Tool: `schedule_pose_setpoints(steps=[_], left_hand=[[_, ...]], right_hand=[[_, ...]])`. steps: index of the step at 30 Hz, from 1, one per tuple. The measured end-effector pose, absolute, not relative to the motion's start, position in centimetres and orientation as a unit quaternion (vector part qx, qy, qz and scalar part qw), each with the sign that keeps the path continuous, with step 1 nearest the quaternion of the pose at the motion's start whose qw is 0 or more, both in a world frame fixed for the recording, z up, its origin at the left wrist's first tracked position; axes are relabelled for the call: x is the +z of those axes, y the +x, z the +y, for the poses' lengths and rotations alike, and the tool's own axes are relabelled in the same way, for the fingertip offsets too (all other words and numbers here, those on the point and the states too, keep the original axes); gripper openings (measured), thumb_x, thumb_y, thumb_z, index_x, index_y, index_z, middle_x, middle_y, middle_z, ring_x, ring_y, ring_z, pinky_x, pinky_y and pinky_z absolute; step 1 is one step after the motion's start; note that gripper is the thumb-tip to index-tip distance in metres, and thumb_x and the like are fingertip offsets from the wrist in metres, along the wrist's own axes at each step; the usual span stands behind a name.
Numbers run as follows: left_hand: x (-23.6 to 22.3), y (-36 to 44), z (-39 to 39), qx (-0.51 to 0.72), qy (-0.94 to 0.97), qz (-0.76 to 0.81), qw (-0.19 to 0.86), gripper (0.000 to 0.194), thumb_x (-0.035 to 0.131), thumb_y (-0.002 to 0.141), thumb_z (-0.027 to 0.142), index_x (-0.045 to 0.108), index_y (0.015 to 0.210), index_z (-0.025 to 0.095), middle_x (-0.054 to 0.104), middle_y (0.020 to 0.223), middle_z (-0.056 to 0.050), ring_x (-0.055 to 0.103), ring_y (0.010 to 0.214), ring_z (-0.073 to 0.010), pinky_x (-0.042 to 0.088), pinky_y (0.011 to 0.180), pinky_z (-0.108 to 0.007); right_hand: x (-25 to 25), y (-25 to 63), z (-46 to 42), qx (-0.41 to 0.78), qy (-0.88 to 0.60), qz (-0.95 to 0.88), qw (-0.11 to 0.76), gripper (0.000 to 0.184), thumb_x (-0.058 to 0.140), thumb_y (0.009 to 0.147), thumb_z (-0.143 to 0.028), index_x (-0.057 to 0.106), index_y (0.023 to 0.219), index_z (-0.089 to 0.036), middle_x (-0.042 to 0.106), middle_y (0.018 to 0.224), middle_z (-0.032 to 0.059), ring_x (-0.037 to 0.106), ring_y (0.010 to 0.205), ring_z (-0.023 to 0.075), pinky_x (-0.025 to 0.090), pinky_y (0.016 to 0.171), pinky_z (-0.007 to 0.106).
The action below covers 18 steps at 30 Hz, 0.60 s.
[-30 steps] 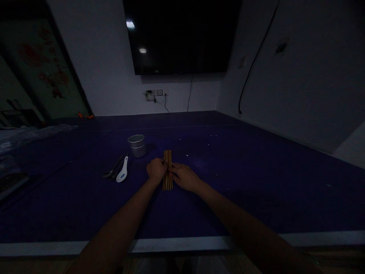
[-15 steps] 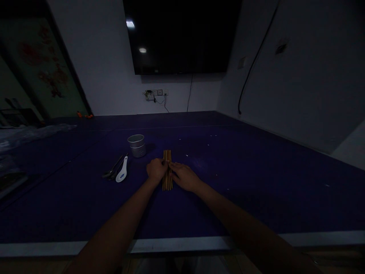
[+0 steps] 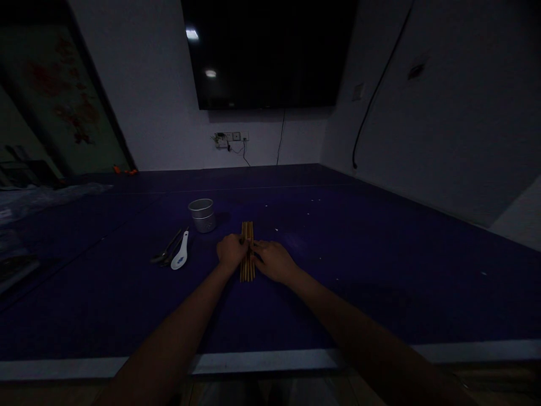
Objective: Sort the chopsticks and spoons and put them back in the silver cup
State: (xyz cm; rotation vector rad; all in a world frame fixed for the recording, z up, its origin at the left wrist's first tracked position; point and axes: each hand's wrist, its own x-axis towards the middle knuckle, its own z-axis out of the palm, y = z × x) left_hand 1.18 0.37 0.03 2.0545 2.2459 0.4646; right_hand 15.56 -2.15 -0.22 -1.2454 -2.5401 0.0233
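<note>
- Head view: chopsticks lay side by side in a flat bundle on the blue tabletop, long axis pointing away from the person, between the two hands.
- Left hand: curled, touching the bundle's left side around mid-length, thumb side over the sticks. Couldn't tell if it was clamped on them; too dark.
- Right hand: at the bundle's right side, fingers bent with tips on the sticks near the left thumb. Couldn't tell whether it gripped or just pressed.
- Both ends of the bundle stuck out past the hands, far and near.
- Cup: metal, upright, left of the bundle's far end, apart from the left hand.
- White spoon: left of the left hand, bowl toward the person, blue mark in the bowl.
- Metal cutlery: just left of the white spoon, pieces overlapping, exact count unclear.
- Small white specks were scattered right of the bundle.
- Behind: dark screen on the wall, sockets with cables below it.
</note>
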Motion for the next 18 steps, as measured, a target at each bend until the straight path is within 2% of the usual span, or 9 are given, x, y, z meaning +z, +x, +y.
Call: schedule_pose_setpoints(steps=[14,18], left_hand=[[-0.23,1.07,0.58,0.158,0.664,0.729,0.039,0.041,0.044,0.090,0.049,0.072,0.109,0.026,0.075,0.099,-0.009,0.069,0.096,-0.0225,0.048,0.073,-0.026],[-0.27,0.93,0.67,0.155,0.671,0.724,0.038,0.040,0.044,0.090,0.049,0.074,0.103,0.025,0.075,0.099,-0.009,0.069,0.095,-0.0225,0.048,0.072,-0.025]], right_hand=[[-0.73,15.62,-1.79,0.017,-0.431,-0.888,0.161,0.040,0.043,0.093,-0.024,0.055,0.129,-0.013,0.059,0.133,0.0159,0.053,0.125,0.0275,0.041,0.103,0.044],[-1.06,15.68,-1.55,0.019,-0.421,-0.890,0.174,0.040,0.044,0.093,-0.025,0.056,0.129,-0.014,0.060,0.131,0.0157,0.055,0.123,0.0266,0.042,0.102,0.044]])
